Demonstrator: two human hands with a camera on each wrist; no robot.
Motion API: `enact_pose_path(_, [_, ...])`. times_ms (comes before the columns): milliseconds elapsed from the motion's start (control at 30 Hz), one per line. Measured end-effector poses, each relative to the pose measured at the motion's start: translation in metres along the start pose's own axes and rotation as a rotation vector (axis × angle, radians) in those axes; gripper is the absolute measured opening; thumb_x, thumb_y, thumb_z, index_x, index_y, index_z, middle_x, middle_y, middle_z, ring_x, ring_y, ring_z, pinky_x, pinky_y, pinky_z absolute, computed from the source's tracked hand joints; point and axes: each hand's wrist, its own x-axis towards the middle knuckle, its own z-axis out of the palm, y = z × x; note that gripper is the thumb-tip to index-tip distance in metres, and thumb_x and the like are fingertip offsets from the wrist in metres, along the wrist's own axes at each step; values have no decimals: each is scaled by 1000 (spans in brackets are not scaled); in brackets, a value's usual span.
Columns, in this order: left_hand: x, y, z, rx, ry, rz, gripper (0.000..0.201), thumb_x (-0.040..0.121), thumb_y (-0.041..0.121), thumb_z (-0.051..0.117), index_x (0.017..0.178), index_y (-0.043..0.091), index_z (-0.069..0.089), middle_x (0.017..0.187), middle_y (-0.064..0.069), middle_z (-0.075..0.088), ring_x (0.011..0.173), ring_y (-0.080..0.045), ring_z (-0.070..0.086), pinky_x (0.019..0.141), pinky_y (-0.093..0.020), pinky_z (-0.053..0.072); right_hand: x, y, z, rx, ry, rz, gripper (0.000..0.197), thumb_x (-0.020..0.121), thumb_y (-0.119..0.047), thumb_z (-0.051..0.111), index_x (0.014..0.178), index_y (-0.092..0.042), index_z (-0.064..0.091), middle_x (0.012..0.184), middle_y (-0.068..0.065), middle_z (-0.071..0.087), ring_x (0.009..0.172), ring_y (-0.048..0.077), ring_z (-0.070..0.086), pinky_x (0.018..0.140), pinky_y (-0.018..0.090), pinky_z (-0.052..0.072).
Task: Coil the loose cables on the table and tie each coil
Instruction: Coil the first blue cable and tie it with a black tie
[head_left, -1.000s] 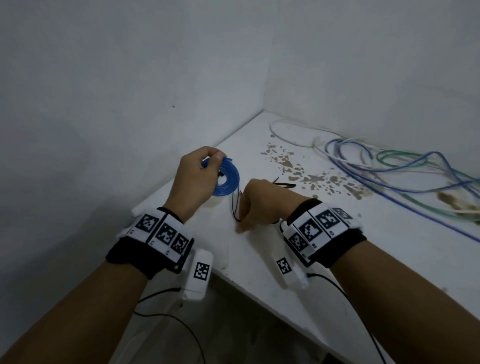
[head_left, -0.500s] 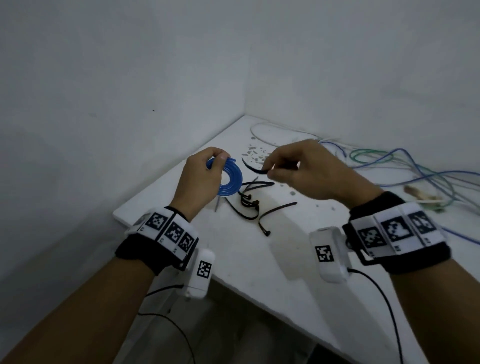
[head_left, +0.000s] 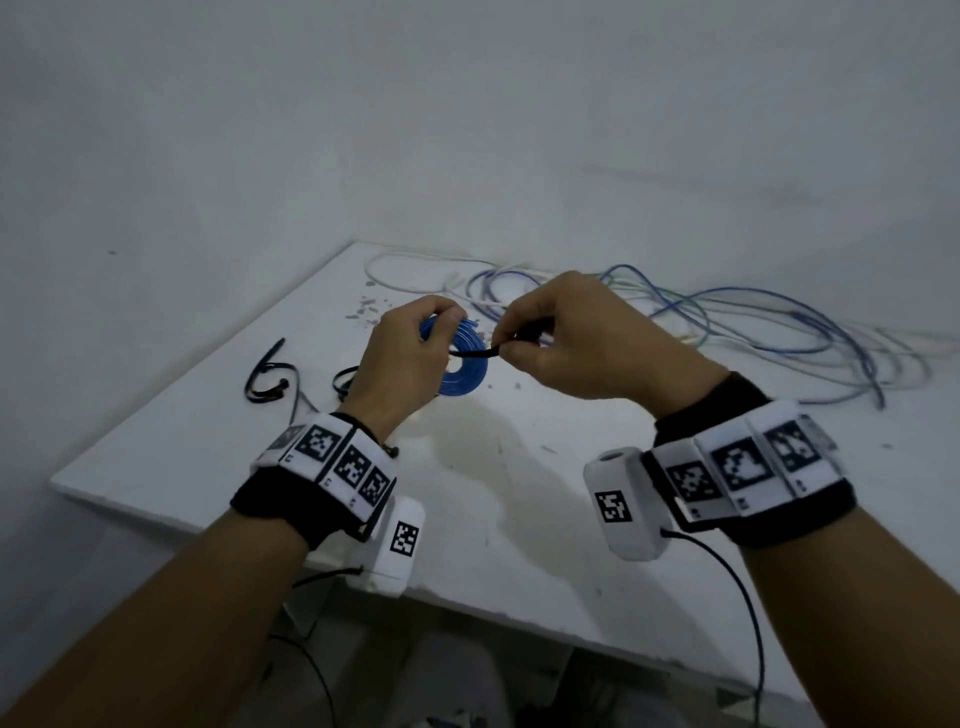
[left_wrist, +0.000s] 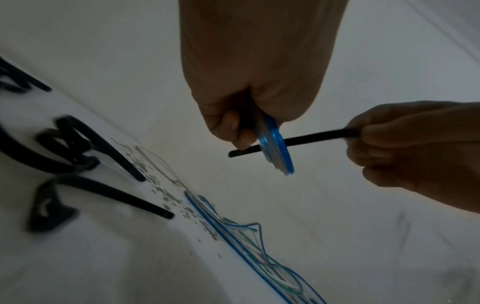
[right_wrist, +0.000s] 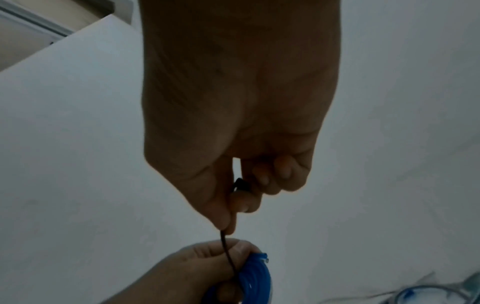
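Worktop (head_left: 519, 519): white. Loose cables (head_left: 779, 332): beyond right hand's grip. Left hand (head_left: 402, 358): grip clamped on blue coil (head_left: 470, 364), held above worktop. Right hand (head_left: 582, 343): pinches black tie (left_wrist: 311, 138); left wrist view alone shows it threaded through the coil. Spare ties (head_left: 267, 374): left of grip.

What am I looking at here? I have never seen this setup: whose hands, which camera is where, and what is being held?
No machine: a person works bare-handed, wearing wristbands with printed markers and small cameras. The wide picture comes from a head camera looking down; the two dark close-ups come from the wrist cameras, looking along each hand. The left hand holds a blue coil above a white table. The right hand pinches a black tie that pokes through the coil. More black ties lie at the left, and loose cables lie at the back right.
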Motion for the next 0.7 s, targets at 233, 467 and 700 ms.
enact_pose_path(233, [-12, 37, 33, -157, -389, -48, 14, 99, 30, 56, 98, 24, 68, 70, 5, 64, 61, -7, 56, 61, -23, 47, -13, 29, -5, -121, 224, 166, 22, 77, -14, 73, 98, -20, 73, 90, -3, 73, 74, 8, 66, 68, 23, 53])
enact_pose_path(467, [-12, 50, 49, -364, -356, -80, 9, 95, 19, 63, 100, 22, 70, 80, 2, 68, 62, -9, 59, 65, -20, 50, -34, 57, -13, 528, 373, 397, 28, 85, -24, 74, 108, -10, 66, 90, 7, 73, 65, 14, 69, 51, 27, 54])
enact_pose_path(700, [-13, 55, 71, -474, -325, -100, 9, 95, 17, 63, 99, 21, 69, 87, 2, 72, 77, -15, 63, 71, -26, 53, -56, 66, 24, 1038, 12, 720, 38, 99, -31, 56, 110, 4, 67, 96, 13, 76, 71, 17, 73, 56, 23, 55])
